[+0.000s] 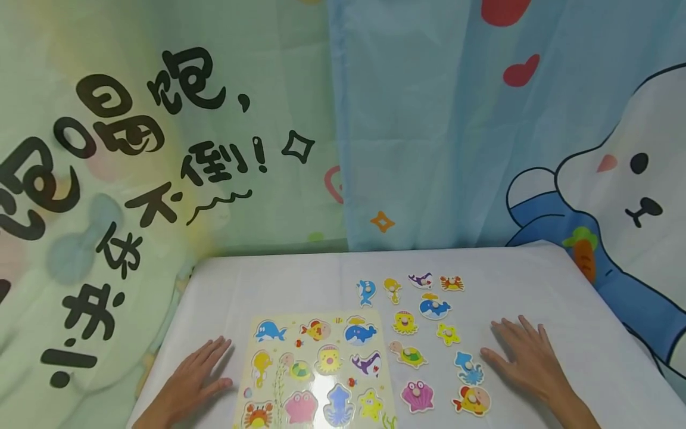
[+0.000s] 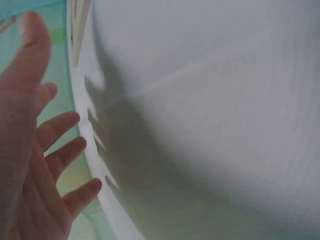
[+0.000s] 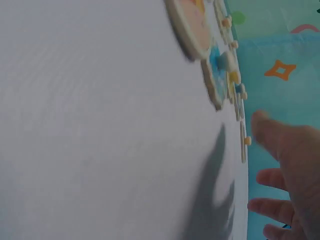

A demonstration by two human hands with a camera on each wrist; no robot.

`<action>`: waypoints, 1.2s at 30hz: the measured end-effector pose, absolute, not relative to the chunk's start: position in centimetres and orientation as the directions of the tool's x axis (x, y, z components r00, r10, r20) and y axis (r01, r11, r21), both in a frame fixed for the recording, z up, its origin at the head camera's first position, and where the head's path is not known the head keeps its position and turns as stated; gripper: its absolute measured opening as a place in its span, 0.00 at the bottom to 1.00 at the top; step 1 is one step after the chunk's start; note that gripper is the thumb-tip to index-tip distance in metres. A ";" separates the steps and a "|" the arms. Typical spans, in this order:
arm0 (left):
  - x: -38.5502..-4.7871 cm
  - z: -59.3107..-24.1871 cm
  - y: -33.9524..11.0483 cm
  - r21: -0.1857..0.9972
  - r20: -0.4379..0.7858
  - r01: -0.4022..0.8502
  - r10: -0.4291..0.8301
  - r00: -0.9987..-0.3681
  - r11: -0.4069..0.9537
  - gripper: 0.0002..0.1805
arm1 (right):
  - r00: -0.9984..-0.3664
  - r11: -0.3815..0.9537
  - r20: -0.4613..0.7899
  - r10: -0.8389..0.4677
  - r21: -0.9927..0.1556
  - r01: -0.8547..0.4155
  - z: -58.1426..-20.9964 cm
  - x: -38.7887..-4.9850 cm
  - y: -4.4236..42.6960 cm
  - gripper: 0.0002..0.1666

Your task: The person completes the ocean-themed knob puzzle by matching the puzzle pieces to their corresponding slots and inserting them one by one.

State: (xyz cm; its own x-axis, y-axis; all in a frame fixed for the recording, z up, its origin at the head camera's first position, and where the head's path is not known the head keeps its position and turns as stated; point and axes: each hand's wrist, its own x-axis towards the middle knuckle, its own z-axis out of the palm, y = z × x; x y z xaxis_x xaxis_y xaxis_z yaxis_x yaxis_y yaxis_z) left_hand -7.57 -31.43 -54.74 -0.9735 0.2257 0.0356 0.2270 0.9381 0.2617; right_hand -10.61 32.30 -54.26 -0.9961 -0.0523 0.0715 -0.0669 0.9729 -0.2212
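A peg puzzle board (image 1: 306, 384) printed with sea animals lies at the table's front middle. My left hand (image 1: 190, 378) is just left of it, fingers spread, holding nothing; in the left wrist view that hand (image 2: 40, 150) hovers over its shadow on the cloth. Right of the board lie loose knobbed pieces, among them a pink shell (image 1: 417, 397), a turtle (image 1: 407, 354), a blue squid (image 1: 469, 369) and a fish (image 1: 472, 401). My right hand (image 1: 527, 360) is spread beside the squid and touches no piece; the right wrist view shows this hand (image 3: 295, 175) above the table.
More pieces sit toward the back: a crab (image 1: 452, 283), a purple whale (image 1: 420, 280), a seahorse (image 1: 392, 290), a dolphin (image 1: 367, 292), a blue whale (image 1: 435, 307), an octopus (image 1: 405, 323) and a starfish (image 1: 448, 334). Printed curtains (image 1: 407, 131) hang behind the white table (image 1: 289, 280).
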 end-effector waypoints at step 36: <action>-10.4 -56.5 -31.3 0.411 0.078 0.454 0.466 -0.882 0.791 0.49 | -0.981 0.699 -0.010 -0.195 -0.703 -0.132 -54.5 -17.6 18.9 0.12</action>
